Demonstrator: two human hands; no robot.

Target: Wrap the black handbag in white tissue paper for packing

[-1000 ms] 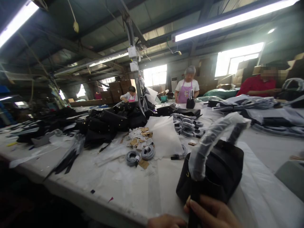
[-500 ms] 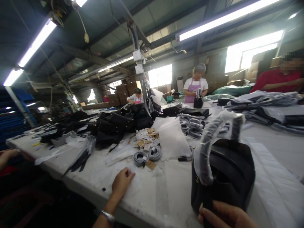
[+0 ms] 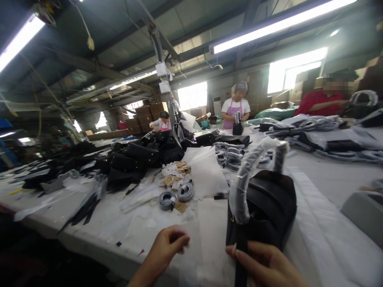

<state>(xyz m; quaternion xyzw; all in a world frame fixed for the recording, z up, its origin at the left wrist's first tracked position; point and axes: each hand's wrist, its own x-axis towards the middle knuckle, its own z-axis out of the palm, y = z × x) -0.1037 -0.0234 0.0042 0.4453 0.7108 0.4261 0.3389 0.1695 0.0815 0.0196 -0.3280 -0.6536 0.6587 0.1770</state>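
Observation:
A black handbag [image 3: 271, 199] stands on the table, its arched handle [image 3: 243, 187] wrapped in clear plastic. My right hand [image 3: 263, 259] pinches a black strap [image 3: 241, 255] that hangs at the bag's near left side. Left of the bag, above the table edge, is my left hand [image 3: 167, 249], its fingers curled toward the thumb. What those fingers hold, if anything, I cannot make out. Beyond this hand lie two coiled grey wrapped straps [image 3: 167, 200] beside a heap of small tags [image 3: 175, 174].
Black bag pieces [image 3: 134, 157] are piled across the left of the table [image 3: 119, 223]. A white sheet [image 3: 205, 171] lies in the middle. Wrapped straps [image 3: 235, 155] are stacked behind the handbag. Co-workers [image 3: 235, 107] work on the far side. A grey object [image 3: 363, 217] is at the right.
My left hand has moved right, closer to the bag. The view has turned rightward, bringing a grey object into sight. My right hand keeps its hold on the strap.

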